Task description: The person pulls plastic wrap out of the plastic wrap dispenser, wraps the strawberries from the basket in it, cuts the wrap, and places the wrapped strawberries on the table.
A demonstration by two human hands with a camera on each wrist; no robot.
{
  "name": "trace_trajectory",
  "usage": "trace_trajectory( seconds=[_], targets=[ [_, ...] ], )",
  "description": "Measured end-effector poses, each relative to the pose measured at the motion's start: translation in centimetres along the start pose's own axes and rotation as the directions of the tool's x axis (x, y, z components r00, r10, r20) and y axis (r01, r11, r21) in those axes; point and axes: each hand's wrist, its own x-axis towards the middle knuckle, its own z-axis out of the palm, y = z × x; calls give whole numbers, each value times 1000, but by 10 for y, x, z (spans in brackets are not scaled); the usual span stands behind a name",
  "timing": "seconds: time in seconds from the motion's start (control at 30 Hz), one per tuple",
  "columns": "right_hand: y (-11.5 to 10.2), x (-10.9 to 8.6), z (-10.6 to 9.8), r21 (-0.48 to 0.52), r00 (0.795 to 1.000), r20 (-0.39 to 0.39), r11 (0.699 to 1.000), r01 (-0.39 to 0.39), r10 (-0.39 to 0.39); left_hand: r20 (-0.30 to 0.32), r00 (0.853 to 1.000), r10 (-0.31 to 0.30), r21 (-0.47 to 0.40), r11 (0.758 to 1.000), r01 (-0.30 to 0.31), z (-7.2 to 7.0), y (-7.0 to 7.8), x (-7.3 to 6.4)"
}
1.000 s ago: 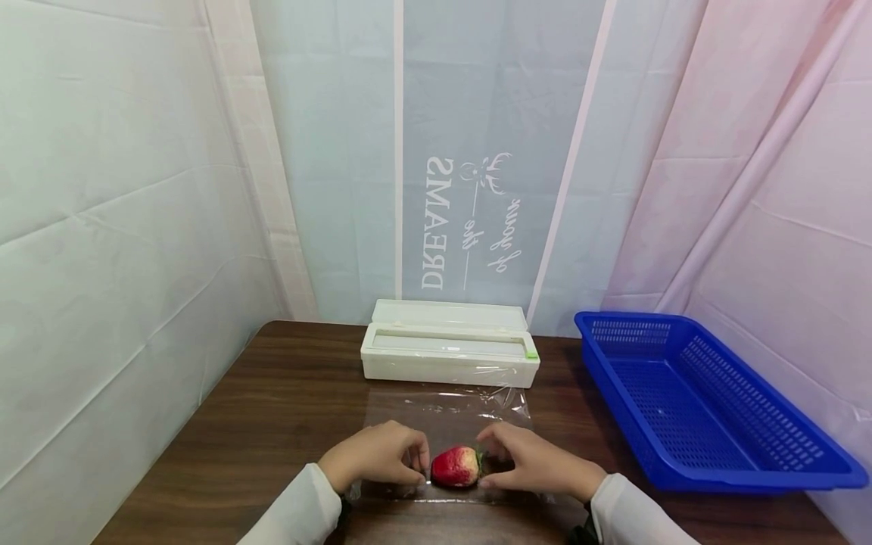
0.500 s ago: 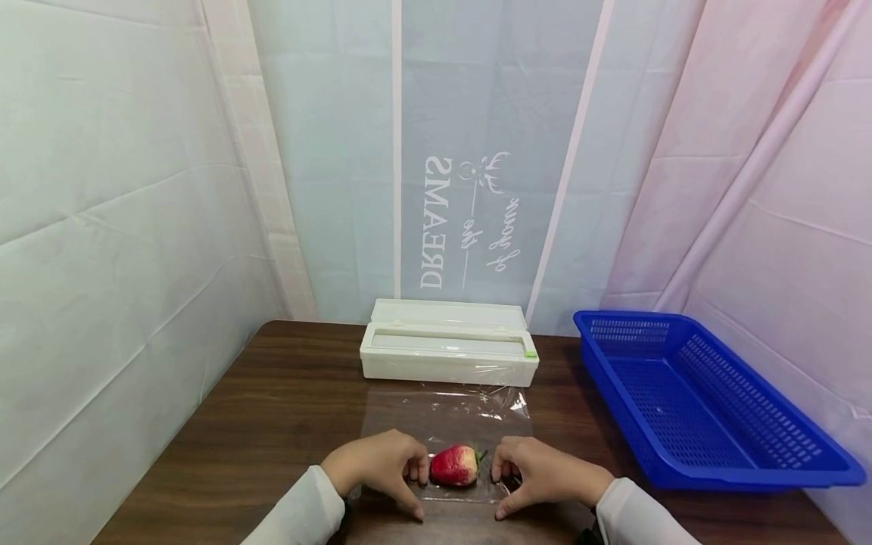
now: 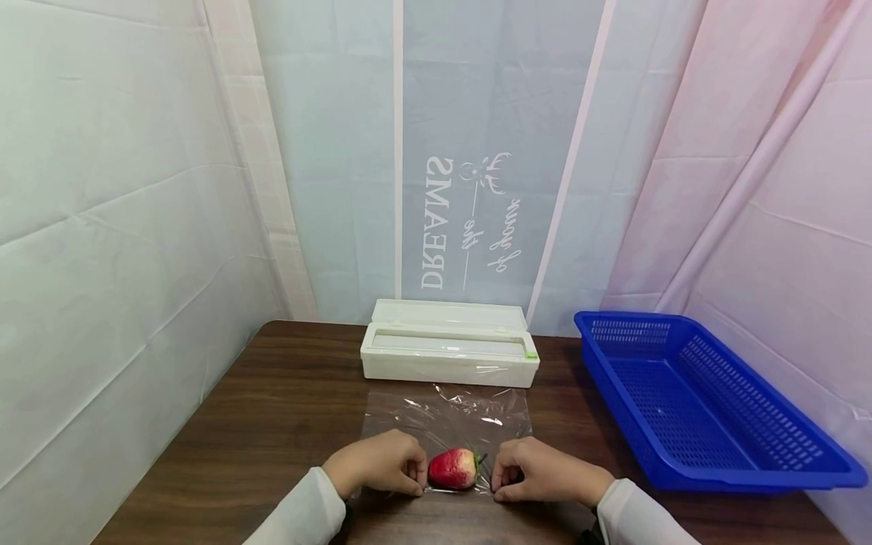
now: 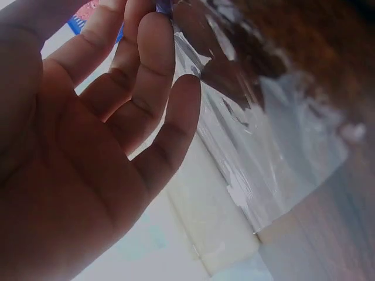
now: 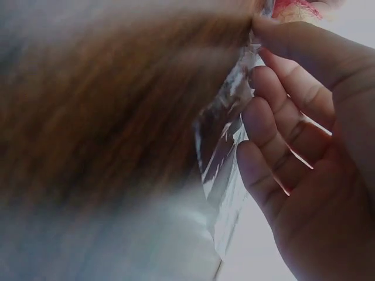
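Observation:
A red fruit (image 3: 453, 468), pale yellow towards its green-stalked end and much like a strawberry, lies on clear plastic wrap (image 3: 443, 416). On its left, my left hand (image 3: 381, 460) pinches the near edge of the wrap between thumb and fingers, close to the fruit. My right hand (image 3: 545, 471) pinches the same edge on the stalk side. In the right wrist view, thumb and index finger meet on the film (image 5: 225, 152), while the other fingers curl behind it. In the left wrist view, the wrap (image 4: 275, 140) hangs past my fingertips; the pinch itself is mostly cut off.
Behind the wrap stands a white wrap dispenser (image 3: 450, 369) with its lid raised and a green piece at its right end. A blue plastic basket (image 3: 742, 478) stands on the right of the brown wooden table (image 3: 286, 409). Fabric curtains enclose the back and sides.
Both hands first moved apart with thumbs spread towards the near edge, then closed thumb to fingers on the wrap. The wrap's near edge has lifted and creased; the fruit has barely shifted.

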Motion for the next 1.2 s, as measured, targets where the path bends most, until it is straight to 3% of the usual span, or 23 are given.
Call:
trace_trajectory(
  seconds=[0.3,0.47,0.73,1.2],
  targets=[
    [-5,1,2,-123,998,-46,992,29,-35,-49,998,26,-46,999,-28,0,-4,-3],
    [-6,1,0,-64,997,-71,998,-10,5,-77,996,38,-46,998,-41,-2,-5,-4],
    [-8,0,-1,54,996,-65,997,-63,67,-63,998,18,-95,995,-24,-2,-8,-5],
    [-10,2,-3,39,997,-41,997,-60,61,-47,999,29,-73,997,-32,-7,-8,-6]
  ],
)
